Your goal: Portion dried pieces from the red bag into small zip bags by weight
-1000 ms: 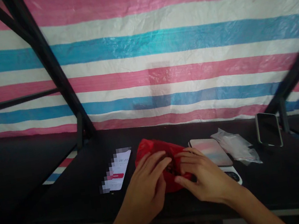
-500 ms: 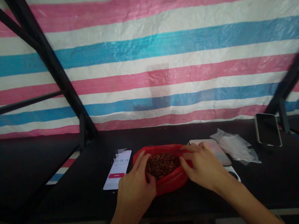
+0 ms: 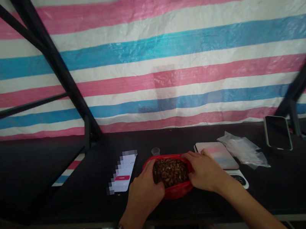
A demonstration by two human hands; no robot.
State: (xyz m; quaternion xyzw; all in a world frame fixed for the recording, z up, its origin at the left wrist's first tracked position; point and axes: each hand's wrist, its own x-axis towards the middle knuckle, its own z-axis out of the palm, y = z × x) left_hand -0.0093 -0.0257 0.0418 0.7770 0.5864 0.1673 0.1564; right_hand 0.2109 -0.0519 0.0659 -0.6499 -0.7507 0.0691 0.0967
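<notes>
1. Right now my left hand [image 3: 145, 193] grips the left edge of the red plastic bag [image 3: 176, 191], fingers curled over its rim, and my right hand [image 3: 205, 171] pinches the right edge the same way.
2. Between the two hands the bag's mouth stands wide, showing a heap of small brown pieces [image 3: 170, 171] inside; I cannot tell what they are.
3. As I judge it, the opening is done: the bag sits on the black table [image 3: 282, 183] near its front edge, contents exposed, nothing taken out.
4. Left untouched, as far as I see: the small clear cup [image 3: 155, 151] just behind the bag, the white scale [image 3: 240, 179] under a pastel phone [image 3: 218, 154] to the right, and the clear plastic bags [image 3: 244, 148] beyond it.
5. A lit phone [image 3: 124, 171] lies to the left.
</notes>
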